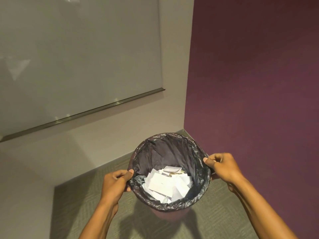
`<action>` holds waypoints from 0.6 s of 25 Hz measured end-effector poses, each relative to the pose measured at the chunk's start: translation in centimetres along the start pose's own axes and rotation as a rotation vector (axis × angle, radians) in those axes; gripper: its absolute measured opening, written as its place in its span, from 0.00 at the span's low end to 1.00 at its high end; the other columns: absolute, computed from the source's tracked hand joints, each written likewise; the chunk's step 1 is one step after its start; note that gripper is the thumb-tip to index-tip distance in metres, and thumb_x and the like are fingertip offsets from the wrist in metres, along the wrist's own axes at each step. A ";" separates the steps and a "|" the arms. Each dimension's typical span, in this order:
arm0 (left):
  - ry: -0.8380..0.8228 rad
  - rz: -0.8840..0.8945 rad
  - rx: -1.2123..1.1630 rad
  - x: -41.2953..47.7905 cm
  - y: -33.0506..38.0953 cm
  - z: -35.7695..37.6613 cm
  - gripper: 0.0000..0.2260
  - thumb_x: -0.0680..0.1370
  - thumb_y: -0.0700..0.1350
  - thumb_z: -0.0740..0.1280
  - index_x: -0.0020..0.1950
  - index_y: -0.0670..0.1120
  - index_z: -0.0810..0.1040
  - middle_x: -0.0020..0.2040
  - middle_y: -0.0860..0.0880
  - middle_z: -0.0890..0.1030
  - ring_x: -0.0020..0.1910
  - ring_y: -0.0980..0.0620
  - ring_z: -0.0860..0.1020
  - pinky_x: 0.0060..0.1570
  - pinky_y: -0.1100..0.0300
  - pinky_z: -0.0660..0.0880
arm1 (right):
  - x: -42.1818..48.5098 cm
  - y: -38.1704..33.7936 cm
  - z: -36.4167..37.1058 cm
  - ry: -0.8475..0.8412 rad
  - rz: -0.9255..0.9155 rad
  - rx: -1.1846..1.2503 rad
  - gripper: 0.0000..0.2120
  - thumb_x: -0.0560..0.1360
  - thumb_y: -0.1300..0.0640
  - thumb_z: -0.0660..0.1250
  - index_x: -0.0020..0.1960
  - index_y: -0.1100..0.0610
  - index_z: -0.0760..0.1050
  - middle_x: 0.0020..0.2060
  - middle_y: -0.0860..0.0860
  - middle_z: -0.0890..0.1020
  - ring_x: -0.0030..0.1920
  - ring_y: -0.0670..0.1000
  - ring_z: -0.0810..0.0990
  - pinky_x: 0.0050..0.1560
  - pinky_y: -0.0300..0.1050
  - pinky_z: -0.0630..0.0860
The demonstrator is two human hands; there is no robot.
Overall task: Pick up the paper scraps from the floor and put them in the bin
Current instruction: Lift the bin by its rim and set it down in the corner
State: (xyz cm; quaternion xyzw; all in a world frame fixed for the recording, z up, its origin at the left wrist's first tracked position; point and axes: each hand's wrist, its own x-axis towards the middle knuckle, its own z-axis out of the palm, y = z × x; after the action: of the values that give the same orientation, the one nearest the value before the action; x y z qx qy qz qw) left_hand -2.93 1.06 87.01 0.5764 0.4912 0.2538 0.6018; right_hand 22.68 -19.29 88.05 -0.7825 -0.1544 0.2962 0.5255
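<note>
Round bin with a crinkled, glossy black plastic liner [170,152] sits in the room corner on the grey-green short-pile carpet floor [82,209], woven block texture visible. Liner is folded over the rim all round, wrinkled and bunched, slight sheen on the inner wall. Bin's outer wall shows only at the bottom edge, dark, smooth, tapering down.

White torn paper scraps [165,184] are inside the bin, piled at the bottom: flat angular pieces, mostly rectangular, overlapping, a few folded or creased. One scrap in the pile has a yellowish tint; can't tell what it is.

Left hand [115,183] is on the left side of the rim: grip pinched on the liner edge, thumb on the inside, fingers curled round the outside. Right hand [222,167] is on the right side of the rim, same: thumb pressed over the top of the liner fold, fingers wrapped outside. Both forearms bare, reaching in from the bottom of the frame.

Behind the bin: matte beige painted wall [174,75] on the left carrying a frosted glass board with a thin metal bottom rail [86,111]; dark purple textured wall [255,75] on the right. The two walls meet just behind the bin.
</note>
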 end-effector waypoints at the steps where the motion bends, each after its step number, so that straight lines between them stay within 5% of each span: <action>1: -0.006 -0.004 -0.001 -0.3 0.3 0.1 0.08 0.75 0.39 0.71 0.38 0.36 0.84 0.37 0.35 0.84 0.33 0.45 0.76 0.38 0.52 0.75 | -0.3 -0.1 -0.4 0.005 -0.011 0.011 0.14 0.77 0.62 0.69 0.33 0.62 0.77 0.25 0.54 0.74 0.25 0.50 0.75 0.26 0.42 0.76; 7: -0.040 -0.036 0.017 -0.3 1.2 1.5 0.08 0.74 0.38 0.72 0.37 0.36 0.84 0.33 0.37 0.83 0.31 0.47 0.76 0.37 0.53 0.75 | -0.5 0.2 -2.0 0.005 -0.020 0.056 0.18 0.78 0.62 0.69 0.29 0.59 0.75 0.23 0.52 0.74 0.23 0.50 0.75 0.25 0.41 0.75; 15: -0.120 -0.065 0.018 7.3 2.7 5.5 0.08 0.74 0.38 0.72 0.37 0.35 0.84 0.32 0.39 0.81 0.30 0.49 0.74 0.34 0.58 0.73 | 5.2 0.4 -2.8 0.082 0.006 0.110 0.15 0.78 0.60 0.68 0.40 0.72 0.79 0.31 0.61 0.79 0.29 0.55 0.78 0.26 0.43 0.76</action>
State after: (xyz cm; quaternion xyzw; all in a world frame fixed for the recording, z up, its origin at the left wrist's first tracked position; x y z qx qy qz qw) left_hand 5.46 5.53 86.52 0.5798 0.4750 0.1944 0.6328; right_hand 28.42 -18.58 86.92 -0.7643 -0.1138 0.2734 0.5729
